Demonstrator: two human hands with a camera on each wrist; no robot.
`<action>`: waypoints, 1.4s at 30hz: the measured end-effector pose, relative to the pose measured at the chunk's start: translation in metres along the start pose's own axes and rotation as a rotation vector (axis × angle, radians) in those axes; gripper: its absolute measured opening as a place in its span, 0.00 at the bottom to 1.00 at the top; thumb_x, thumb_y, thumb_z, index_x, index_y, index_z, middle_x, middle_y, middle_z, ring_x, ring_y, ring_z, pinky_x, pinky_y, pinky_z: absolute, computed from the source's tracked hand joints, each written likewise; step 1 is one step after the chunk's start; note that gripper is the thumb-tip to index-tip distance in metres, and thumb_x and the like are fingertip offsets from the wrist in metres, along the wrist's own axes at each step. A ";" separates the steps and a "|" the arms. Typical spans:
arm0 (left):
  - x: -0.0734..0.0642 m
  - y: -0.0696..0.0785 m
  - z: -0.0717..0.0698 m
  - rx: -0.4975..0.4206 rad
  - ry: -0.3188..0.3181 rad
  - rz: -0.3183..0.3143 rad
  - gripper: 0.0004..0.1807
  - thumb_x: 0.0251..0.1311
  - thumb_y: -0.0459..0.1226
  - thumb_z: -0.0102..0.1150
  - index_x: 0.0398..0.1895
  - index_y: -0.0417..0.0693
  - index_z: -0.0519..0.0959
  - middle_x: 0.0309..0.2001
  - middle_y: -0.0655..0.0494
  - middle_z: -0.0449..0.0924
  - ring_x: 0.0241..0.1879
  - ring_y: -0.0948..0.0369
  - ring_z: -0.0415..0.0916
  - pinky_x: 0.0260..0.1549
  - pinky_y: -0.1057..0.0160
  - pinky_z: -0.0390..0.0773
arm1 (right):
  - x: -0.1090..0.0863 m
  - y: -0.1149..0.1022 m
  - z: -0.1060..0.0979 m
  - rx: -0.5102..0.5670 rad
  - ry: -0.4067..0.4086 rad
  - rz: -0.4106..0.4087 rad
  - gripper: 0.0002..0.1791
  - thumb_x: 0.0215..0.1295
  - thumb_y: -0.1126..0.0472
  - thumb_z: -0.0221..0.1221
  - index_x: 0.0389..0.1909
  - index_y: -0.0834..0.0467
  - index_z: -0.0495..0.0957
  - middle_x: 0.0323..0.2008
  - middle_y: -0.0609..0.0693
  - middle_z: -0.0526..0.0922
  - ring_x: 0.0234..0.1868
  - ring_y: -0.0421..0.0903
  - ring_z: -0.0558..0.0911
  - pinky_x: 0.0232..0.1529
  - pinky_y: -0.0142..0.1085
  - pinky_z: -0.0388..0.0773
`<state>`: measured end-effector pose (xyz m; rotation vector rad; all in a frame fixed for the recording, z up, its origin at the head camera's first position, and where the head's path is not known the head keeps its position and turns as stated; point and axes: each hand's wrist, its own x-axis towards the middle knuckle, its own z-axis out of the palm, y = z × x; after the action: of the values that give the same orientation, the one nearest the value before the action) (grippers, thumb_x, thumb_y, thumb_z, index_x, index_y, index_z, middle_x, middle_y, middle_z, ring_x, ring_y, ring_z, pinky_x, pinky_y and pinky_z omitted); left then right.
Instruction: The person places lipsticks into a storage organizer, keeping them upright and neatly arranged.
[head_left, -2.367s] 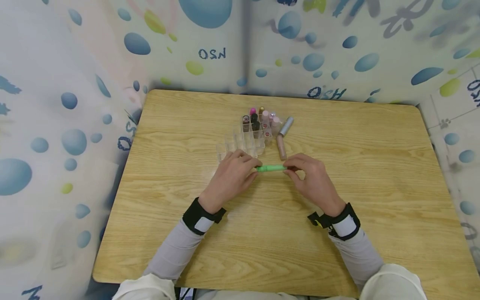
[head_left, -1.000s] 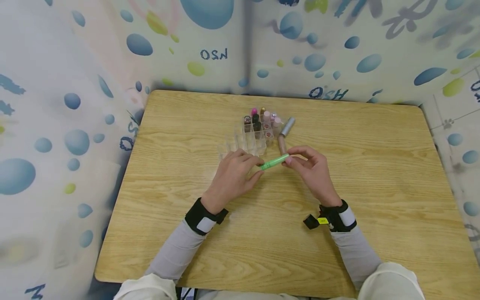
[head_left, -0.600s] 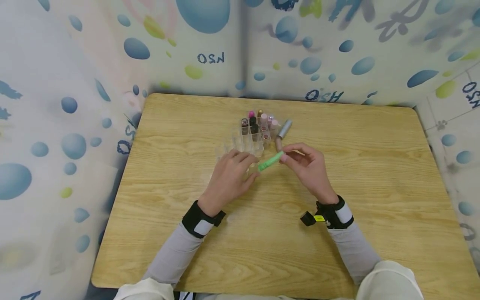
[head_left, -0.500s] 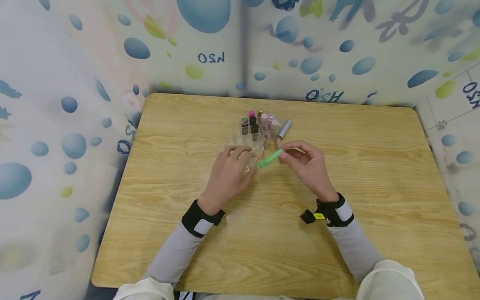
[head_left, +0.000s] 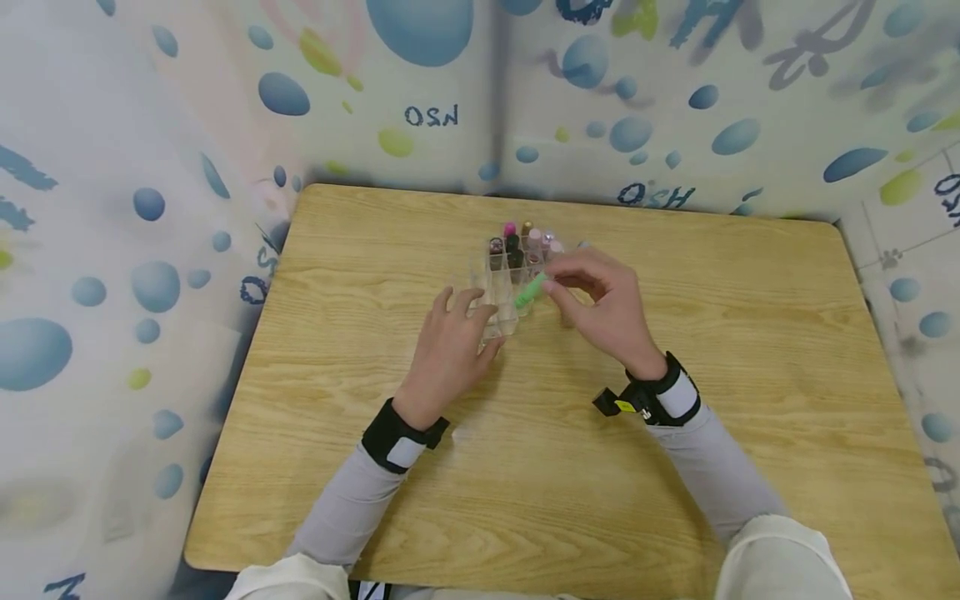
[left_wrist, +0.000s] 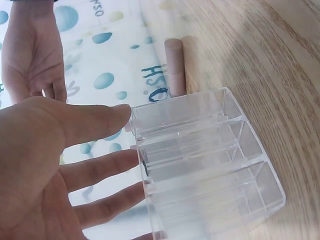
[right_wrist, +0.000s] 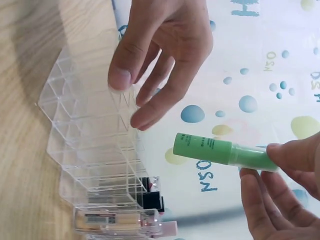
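Observation:
My right hand (head_left: 603,312) pinches a green lipstick tube (right_wrist: 215,152) by one end between thumb and fingers. The tube tilts over the near right part of a clear stepped organizer (head_left: 498,304), its free end down and to the left. Spread fingers of my left hand (head_left: 450,350) touch the organizer's rim, with the thumb at its near corner. Several rows of bare compartments show in the left wrist view. The far rows hold dark, pink and pale cosmetic tubes (head_left: 514,250).
A mauve tube (left_wrist: 175,70) lies on the table beside the organizer. In the head view my right hand mostly covers it and a silver-grey tube (head_left: 583,244) behind. The wooden table (head_left: 750,333) ends at patterned wall sheets at the back and sides.
My left hand has let go of the green lipstick tube and come to the organizer's rim. My right hand has carried the tube up and left over the organizer, tilting it.

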<state>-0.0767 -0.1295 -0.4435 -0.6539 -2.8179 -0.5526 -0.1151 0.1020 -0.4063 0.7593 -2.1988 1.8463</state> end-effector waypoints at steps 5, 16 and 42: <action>-0.001 0.001 0.000 0.021 -0.010 0.013 0.21 0.63 0.45 0.69 0.53 0.41 0.86 0.60 0.39 0.81 0.63 0.43 0.76 0.70 0.40 0.66 | 0.015 -0.004 0.006 -0.094 -0.026 -0.046 0.09 0.62 0.73 0.67 0.43 0.67 0.88 0.45 0.58 0.87 0.43 0.45 0.86 0.46 0.32 0.85; -0.003 0.002 -0.001 0.056 -0.033 0.014 0.18 0.65 0.44 0.67 0.52 0.43 0.86 0.57 0.41 0.83 0.62 0.39 0.76 0.68 0.40 0.70 | 0.043 0.000 0.016 -0.305 -0.053 -0.155 0.06 0.60 0.73 0.69 0.38 0.69 0.88 0.40 0.60 0.88 0.35 0.49 0.86 0.39 0.41 0.85; -0.005 0.001 -0.001 0.108 -0.040 0.068 0.14 0.65 0.44 0.67 0.46 0.43 0.87 0.54 0.43 0.84 0.60 0.48 0.78 0.72 0.41 0.63 | 0.070 0.041 0.030 -0.416 -0.103 -0.078 0.08 0.64 0.65 0.68 0.42 0.64 0.90 0.45 0.55 0.89 0.42 0.49 0.87 0.43 0.45 0.86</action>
<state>-0.0719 -0.1309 -0.4438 -0.7446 -2.8267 -0.3762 -0.1890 0.0588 -0.4175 0.8498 -2.4578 1.2733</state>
